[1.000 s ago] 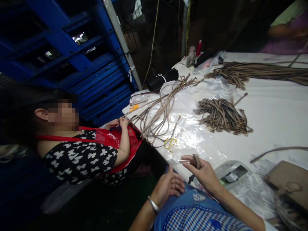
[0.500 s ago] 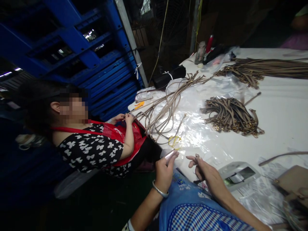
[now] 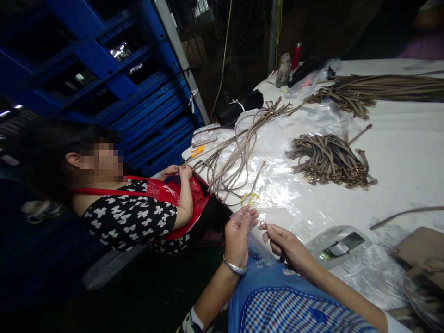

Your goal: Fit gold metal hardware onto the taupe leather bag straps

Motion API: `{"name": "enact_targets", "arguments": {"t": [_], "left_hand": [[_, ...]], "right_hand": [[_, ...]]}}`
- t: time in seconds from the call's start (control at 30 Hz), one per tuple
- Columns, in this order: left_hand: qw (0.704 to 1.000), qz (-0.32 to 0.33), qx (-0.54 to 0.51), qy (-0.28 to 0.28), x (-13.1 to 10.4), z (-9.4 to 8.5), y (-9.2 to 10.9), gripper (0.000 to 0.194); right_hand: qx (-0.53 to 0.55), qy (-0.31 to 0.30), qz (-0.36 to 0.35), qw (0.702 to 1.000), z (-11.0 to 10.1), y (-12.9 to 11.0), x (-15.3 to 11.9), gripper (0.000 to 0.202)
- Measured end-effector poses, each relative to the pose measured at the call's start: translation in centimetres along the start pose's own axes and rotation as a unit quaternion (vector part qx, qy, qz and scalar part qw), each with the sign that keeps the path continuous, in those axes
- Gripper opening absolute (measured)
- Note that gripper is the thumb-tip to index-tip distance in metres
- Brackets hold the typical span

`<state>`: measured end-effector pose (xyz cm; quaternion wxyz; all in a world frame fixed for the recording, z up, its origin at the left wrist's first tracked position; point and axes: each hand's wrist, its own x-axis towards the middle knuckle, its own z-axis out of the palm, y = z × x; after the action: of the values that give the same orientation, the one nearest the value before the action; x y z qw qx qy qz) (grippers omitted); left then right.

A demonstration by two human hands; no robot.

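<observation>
My left hand (image 3: 239, 233), with a silver bracelet on its wrist, holds a small clear plastic piece (image 3: 239, 214) between thumb and fingers. Close to its right, my right hand (image 3: 282, 243) pinches a small metal clasp (image 3: 263, 225); whatever the clasp is fixed to is largely hidden by the fingers. The hands are apart, above the table's near edge and my blue apron (image 3: 270, 277). Just beyond my left fingertips lie yellow-handled snips (image 3: 250, 199). A pile of short taupe straps (image 3: 333, 159) with gold buckles rests farther back.
A person in a red apron (image 3: 173, 194) works at the left with long straps (image 3: 243, 143). A white oval device (image 3: 342, 245), plastic bags and a taupe bag (image 3: 423, 254) lie at the right. Long straps (image 3: 398, 87) and bottles (image 3: 283, 69) are at the back.
My right hand has moved left toward my left hand, its fingers now closed around the clasp. My left hand has turned slightly, its clear piece shifting. The view has moved a little.
</observation>
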<state>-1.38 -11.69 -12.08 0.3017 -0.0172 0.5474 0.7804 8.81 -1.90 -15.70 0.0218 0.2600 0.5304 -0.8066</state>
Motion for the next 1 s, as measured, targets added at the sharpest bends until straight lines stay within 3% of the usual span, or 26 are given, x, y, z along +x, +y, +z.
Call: {"name": "enact_targets", "arguments": {"t": [0.17, 0.3, 0.43, 0.53, 0.7, 1.0], "left_hand": [[0.999, 0.035, 0.008, 0.033, 0.7, 0.3, 0.1, 0.034], [0.999, 0.038, 0.000, 0.020, 0.7, 0.5, 0.0, 0.037], [0.997, -0.059, 0.023, -0.045, -0.2, 0.3, -0.8, 0.049], [0.988, -0.112, 0.065, -0.084, -0.7, 0.0, -1.5, 0.044], [0.994, -0.107, 0.025, -0.002, -0.1, -0.6, -1.4, 0.038], [0.988, -0.145, -0.011, 0.056, 0.8, -0.3, -1.1, 0.036]], "right_hand": [[-0.070, 0.013, -0.008, 0.997, 0.2, -0.6, -0.5, 0.056], [-0.111, 0.033, -0.045, 0.992, 0.3, -0.7, -0.3, 0.046], [-0.106, 0.068, -0.034, 0.991, -0.1, -0.3, 0.0, 0.046], [-0.070, 0.054, -0.051, 0.995, -0.4, 0.0, -0.1, 0.044], [-0.003, 0.038, -0.065, 0.997, -1.1, 0.5, -0.7, 0.046], [-0.104, 0.057, -0.083, 0.989, -1.0, -1.2, -2.3, 0.038]]}}
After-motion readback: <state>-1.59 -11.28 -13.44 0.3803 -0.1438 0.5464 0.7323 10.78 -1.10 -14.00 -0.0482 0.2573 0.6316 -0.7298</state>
